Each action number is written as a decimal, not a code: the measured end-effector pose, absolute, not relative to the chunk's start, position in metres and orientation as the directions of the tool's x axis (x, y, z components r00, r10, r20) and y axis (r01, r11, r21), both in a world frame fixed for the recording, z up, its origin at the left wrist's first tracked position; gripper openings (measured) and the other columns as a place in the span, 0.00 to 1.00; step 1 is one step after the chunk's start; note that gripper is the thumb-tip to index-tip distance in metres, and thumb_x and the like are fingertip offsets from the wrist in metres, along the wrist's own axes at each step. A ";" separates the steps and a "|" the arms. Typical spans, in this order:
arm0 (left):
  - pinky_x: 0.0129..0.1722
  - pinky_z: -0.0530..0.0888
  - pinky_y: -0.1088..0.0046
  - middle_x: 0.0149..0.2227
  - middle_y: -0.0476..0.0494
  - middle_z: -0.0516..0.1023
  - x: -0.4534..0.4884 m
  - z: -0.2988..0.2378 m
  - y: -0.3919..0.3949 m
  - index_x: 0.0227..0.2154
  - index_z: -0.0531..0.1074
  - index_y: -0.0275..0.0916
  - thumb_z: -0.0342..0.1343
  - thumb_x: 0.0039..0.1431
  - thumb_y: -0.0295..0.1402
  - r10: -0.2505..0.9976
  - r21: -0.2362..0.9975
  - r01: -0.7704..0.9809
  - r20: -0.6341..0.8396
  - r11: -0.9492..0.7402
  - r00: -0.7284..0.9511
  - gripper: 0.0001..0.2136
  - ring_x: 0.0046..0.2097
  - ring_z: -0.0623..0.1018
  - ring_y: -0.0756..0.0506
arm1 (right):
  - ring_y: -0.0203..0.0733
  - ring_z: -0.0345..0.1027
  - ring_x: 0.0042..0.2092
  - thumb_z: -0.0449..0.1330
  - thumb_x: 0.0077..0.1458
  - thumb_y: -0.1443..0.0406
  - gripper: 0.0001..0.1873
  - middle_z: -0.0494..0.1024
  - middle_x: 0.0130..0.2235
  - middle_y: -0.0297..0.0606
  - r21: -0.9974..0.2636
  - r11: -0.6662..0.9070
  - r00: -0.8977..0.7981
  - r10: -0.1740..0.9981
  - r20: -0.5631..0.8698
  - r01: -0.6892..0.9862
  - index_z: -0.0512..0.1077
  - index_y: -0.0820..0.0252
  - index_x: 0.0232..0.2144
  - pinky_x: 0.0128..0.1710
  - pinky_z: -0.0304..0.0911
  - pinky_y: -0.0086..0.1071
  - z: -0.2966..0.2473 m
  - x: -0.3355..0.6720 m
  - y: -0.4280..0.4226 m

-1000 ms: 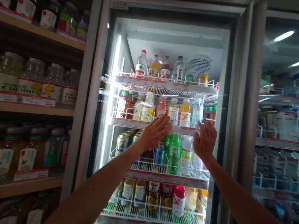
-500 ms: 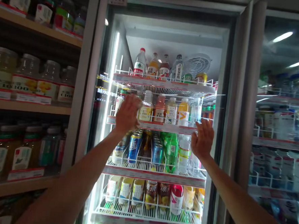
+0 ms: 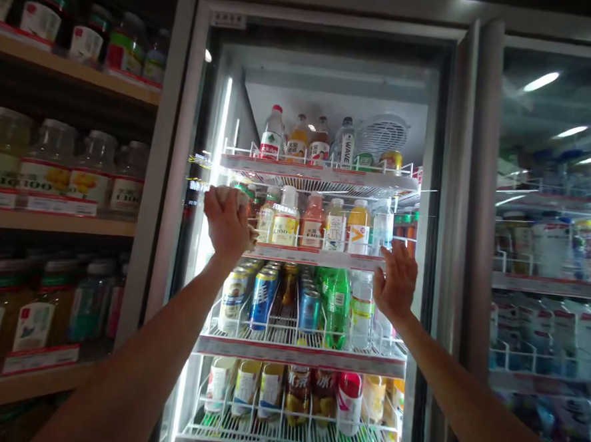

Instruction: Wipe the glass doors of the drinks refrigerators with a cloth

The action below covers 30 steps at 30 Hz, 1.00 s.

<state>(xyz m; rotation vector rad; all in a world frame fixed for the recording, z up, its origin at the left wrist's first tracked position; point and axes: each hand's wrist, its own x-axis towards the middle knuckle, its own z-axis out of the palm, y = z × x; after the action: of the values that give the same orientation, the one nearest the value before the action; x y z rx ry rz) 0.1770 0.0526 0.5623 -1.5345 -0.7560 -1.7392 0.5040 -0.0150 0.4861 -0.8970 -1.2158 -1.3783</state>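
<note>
My left hand presses a pale, crumpled cloth flat against the glass door of a lit drinks fridge. Only the cloth's edges show past my fingers, in front of the second shelf's left end. Farther right, my right hand is at the glass with fingers apart and nothing in it; whether it touches the pane I cannot tell. Behind the glass, between my hands, stand a pink drink bottle and an orange juice bottle.
Lower fridge shelves hold a blue can, a green bottle and several more drinks. Wooden shelving with jar-like bottles stands at left. A metal door frame separates this door from another glass-fronted fridge at right.
My left hand has slid left across the glass with the cloth. My right hand stays near the same place on the door. The view has shifted slightly.
</note>
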 end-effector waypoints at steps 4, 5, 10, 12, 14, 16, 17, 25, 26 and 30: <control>0.62 0.59 0.55 0.63 0.43 0.56 0.214 0.546 0.046 0.57 0.60 0.43 0.46 0.62 0.33 -0.207 -0.382 0.751 0.924 -0.539 0.321 0.20 0.66 0.50 0.41 | 0.49 0.49 0.63 0.47 0.58 0.65 0.22 0.62 0.60 0.46 0.182 0.076 -0.164 -0.199 0.966 0.980 0.61 0.60 0.55 0.60 0.49 0.49 0.485 0.505 -0.015; 0.62 0.59 0.57 0.62 0.45 0.58 0.217 0.545 0.045 0.56 0.61 0.44 0.46 0.62 0.32 -0.215 -0.478 0.706 0.875 -0.522 0.434 0.19 0.65 0.52 0.42 | 0.49 0.50 0.63 0.47 0.59 0.65 0.22 0.62 0.60 0.46 0.179 0.080 -0.160 -0.194 0.968 0.981 0.61 0.60 0.55 0.59 0.49 0.49 0.485 0.506 -0.015; 0.63 0.56 0.53 0.63 0.39 0.56 0.173 0.567 0.058 0.57 0.60 0.38 0.43 0.62 0.32 -0.196 -0.175 0.832 0.977 -0.526 0.082 0.20 0.66 0.51 0.40 | 0.49 0.48 0.64 0.47 0.59 0.65 0.22 0.61 0.60 0.47 0.188 0.062 -0.173 -0.197 0.965 0.980 0.61 0.61 0.55 0.60 0.49 0.49 0.485 0.507 -0.014; 0.63 0.55 0.50 0.64 0.36 0.53 0.168 0.569 0.060 0.57 0.60 0.36 0.43 0.62 0.33 -0.207 -0.052 0.846 0.976 -0.530 -0.069 0.20 0.66 0.49 0.38 | 0.49 0.48 0.64 0.48 0.58 0.65 0.22 0.62 0.60 0.47 0.195 0.054 -0.180 -0.207 0.962 0.979 0.60 0.61 0.55 0.60 0.49 0.49 0.485 0.507 -0.014; 0.63 0.56 0.52 0.64 0.37 0.54 0.180 0.562 0.056 0.56 0.61 0.37 0.44 0.62 0.32 -0.233 -0.180 0.834 0.970 -0.522 0.063 0.20 0.66 0.48 0.39 | 0.49 0.48 0.64 0.47 0.59 0.65 0.21 0.62 0.60 0.48 0.201 0.050 -0.186 -0.211 0.960 0.978 0.61 0.62 0.54 0.60 0.49 0.48 0.486 0.506 -0.015; 0.62 0.58 0.57 0.63 0.42 0.56 0.192 0.554 0.051 0.55 0.62 0.41 0.45 0.62 0.31 -0.246 -0.427 0.751 0.904 -0.503 0.350 0.19 0.66 0.50 0.42 | 0.49 0.49 0.64 0.47 0.59 0.65 0.20 0.63 0.59 0.49 0.206 0.047 -0.192 -0.210 0.959 0.977 0.62 0.62 0.53 0.60 0.50 0.48 0.486 0.506 -0.016; 0.62 0.58 0.58 0.63 0.44 0.57 0.192 0.552 0.049 0.55 0.62 0.43 0.45 0.62 0.31 -0.242 -0.507 0.702 0.860 -0.500 0.450 0.18 0.66 0.50 0.43 | 0.49 0.49 0.64 0.47 0.59 0.66 0.20 0.63 0.59 0.49 0.205 0.045 -0.192 -0.210 0.959 0.978 0.62 0.62 0.53 0.59 0.50 0.48 0.486 0.506 -0.016; 0.61 0.57 0.51 0.65 0.39 0.48 0.174 0.564 0.056 0.54 0.64 0.40 0.47 0.61 0.33 -0.203 -0.102 0.831 0.979 -0.546 -0.014 0.18 0.66 0.50 0.36 | 0.49 0.48 0.64 0.47 0.58 0.65 0.22 0.62 0.60 0.48 0.196 0.052 -0.183 -0.199 0.963 0.979 0.62 0.62 0.54 0.60 0.49 0.50 0.486 0.505 -0.015; 0.61 0.58 0.53 0.65 0.41 0.49 0.182 0.559 0.055 0.53 0.65 0.42 0.47 0.61 0.32 -0.217 -0.241 0.807 0.966 -0.539 0.143 0.17 0.66 0.50 0.38 | 0.49 0.48 0.64 0.47 0.58 0.65 0.21 0.62 0.60 0.47 0.197 0.055 -0.183 -0.199 0.963 0.979 0.62 0.62 0.54 0.60 0.49 0.50 0.486 0.505 -0.015; 0.62 0.59 0.58 0.63 0.47 0.57 0.187 0.556 0.051 0.54 0.63 0.47 0.47 0.61 0.31 -0.222 -0.594 0.627 0.790 -0.504 0.571 0.18 0.65 0.53 0.43 | 0.49 0.48 0.64 0.48 0.58 0.66 0.21 0.62 0.60 0.46 0.197 0.062 -0.180 -0.206 0.962 0.979 0.62 0.60 0.54 0.60 0.50 0.50 0.486 0.505 -0.017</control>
<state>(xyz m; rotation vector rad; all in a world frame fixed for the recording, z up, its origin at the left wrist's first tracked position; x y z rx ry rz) 0.1869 0.0508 0.5559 -1.8190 -0.3314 -1.0809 0.5052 -0.0165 0.4858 -0.9040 -1.2309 -1.3724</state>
